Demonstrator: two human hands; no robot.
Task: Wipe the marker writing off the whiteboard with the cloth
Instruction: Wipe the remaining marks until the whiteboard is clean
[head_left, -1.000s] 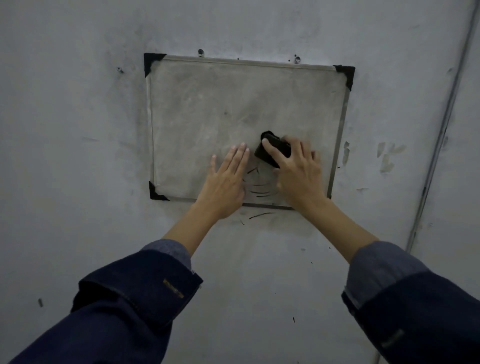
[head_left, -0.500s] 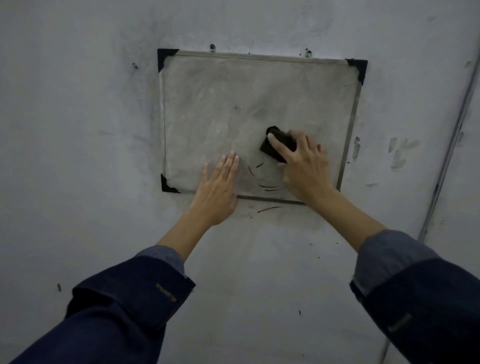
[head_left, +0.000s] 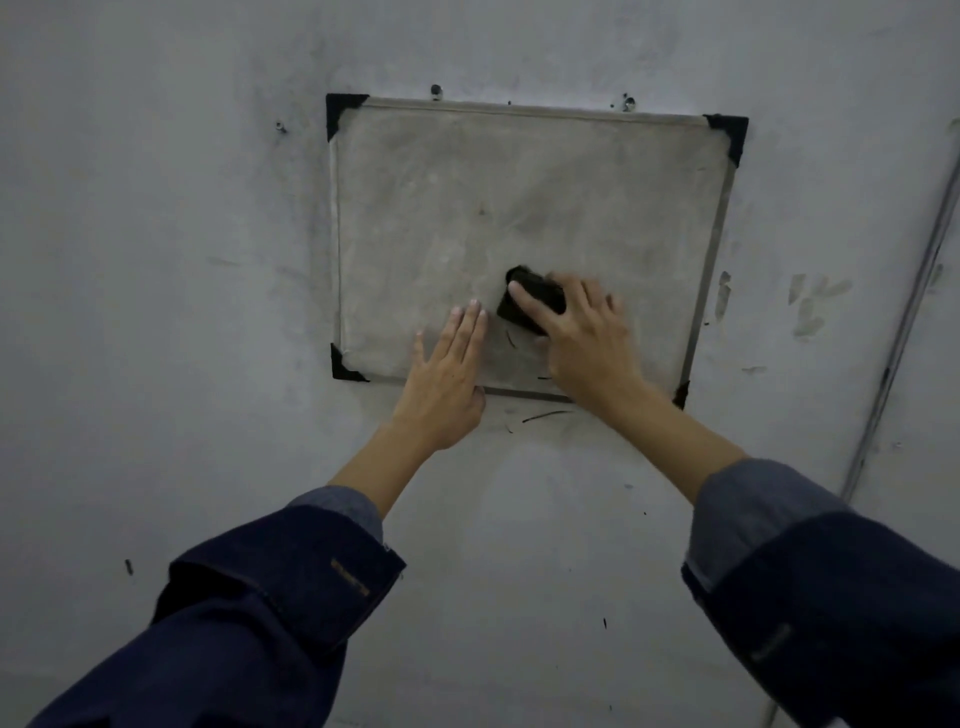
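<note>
A smudged grey whiteboard (head_left: 467, 208) with black corner caps hangs on the wall. My right hand (head_left: 587, 338) presses a dark wadded cloth (head_left: 524, 304) against the board's lower right part, fingers curled over it. My left hand (head_left: 447, 374) lies flat on the board's lower edge, fingers straight and pointing up, just left of the cloth. A few short black marker strokes (head_left: 511, 340) show between the two hands; the rest of the board carries only grey smears.
The board sits on a scuffed grey wall (head_left: 156, 312). A black marker streak (head_left: 545, 415) lies on the wall just below the frame. Paint chips (head_left: 810, 306) mark the wall to the right, and a thin conduit (head_left: 904, 332) runs down the far right.
My right hand with the cloth has shifted slightly left and down over the marker strokes, and fewer strokes show now. My left hand stayed flat near the lower edge. The camera view drifted.
</note>
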